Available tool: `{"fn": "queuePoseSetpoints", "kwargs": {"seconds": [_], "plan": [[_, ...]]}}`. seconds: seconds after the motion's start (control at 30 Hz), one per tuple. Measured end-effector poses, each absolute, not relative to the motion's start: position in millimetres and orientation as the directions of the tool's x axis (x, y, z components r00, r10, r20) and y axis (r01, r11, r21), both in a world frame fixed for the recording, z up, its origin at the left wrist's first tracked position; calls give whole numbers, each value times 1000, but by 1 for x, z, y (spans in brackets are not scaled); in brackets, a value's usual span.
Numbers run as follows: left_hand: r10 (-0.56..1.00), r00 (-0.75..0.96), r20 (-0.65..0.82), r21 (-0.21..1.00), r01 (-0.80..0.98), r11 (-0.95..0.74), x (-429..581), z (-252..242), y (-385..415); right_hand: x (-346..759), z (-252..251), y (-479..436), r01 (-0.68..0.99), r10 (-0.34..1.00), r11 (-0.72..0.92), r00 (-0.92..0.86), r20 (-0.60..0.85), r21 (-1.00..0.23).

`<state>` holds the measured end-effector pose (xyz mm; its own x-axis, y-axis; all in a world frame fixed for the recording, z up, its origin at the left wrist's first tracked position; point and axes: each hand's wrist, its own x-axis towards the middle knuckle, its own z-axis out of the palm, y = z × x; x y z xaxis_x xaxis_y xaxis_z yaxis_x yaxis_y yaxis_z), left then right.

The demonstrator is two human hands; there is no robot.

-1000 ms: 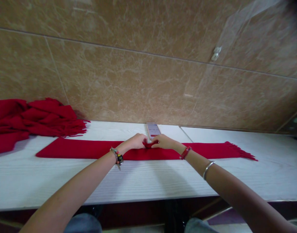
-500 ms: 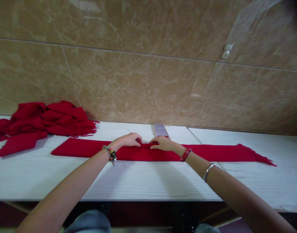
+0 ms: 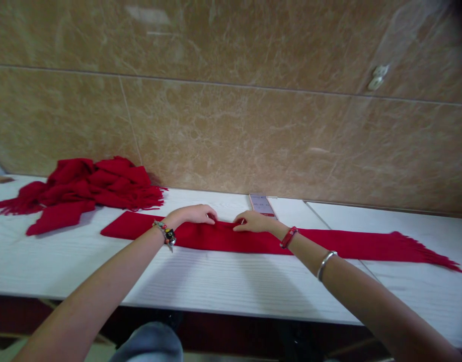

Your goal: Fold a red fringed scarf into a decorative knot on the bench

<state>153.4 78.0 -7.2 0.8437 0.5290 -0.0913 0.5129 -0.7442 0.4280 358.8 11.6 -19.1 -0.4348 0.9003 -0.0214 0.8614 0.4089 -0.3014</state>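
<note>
A long red scarf (image 3: 231, 239) lies flat in a narrow folded strip along the table, its fringe at the right end. My left hand (image 3: 199, 214) is at the far edge of the strip, left of its middle, with thumb and fingers curled together on the cloth. A short gap to the right, my right hand (image 3: 251, 221) pinches the same edge between thumb and forefinger. Just behind the right hand is a phone (image 3: 261, 203) with a lit screen, its near end close to the scarf.
A second red scarf (image 3: 98, 183) lies heaped at the back left of the white table (image 3: 223, 286). Behind the table rises a brown marbled wall (image 3: 223, 130) with a small white fitting (image 3: 378, 77). The front table edge runs below my forearms.
The view has turned left, so the scarves and phone appear further right. Along the scarf's far edge, both hands have shifted left, and the gap between them is slightly wider.
</note>
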Motion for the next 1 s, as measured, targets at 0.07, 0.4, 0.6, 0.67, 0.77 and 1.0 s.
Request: {"fn": "queuePoseSetpoints", "kwargs": {"seconds": [0.07,0.4,0.6,0.67,0.77,1.0], "plan": [[535,840,-93,438,517,-736,150,-10,79,344,-19,16,852,893,424,-450,-15,-306],[604,790,-106,416,587,-694,140,-24,74,320,-22,18,895,928,357,-372,-7,-267],[591,786,-182,395,609,-688,101,-7,87,305,-17,27,858,896,397,-440,-67,-327],[599,779,-188,386,619,-684,95,-8,88,291,-18,32,862,899,393,-434,-65,-319],[613,766,-192,379,634,-674,93,-15,86,275,-21,36,880,913,374,-404,-47,-292],[645,748,-157,370,650,-664,82,-23,88,271,-19,30,883,916,370,-399,-46,-290]]}}
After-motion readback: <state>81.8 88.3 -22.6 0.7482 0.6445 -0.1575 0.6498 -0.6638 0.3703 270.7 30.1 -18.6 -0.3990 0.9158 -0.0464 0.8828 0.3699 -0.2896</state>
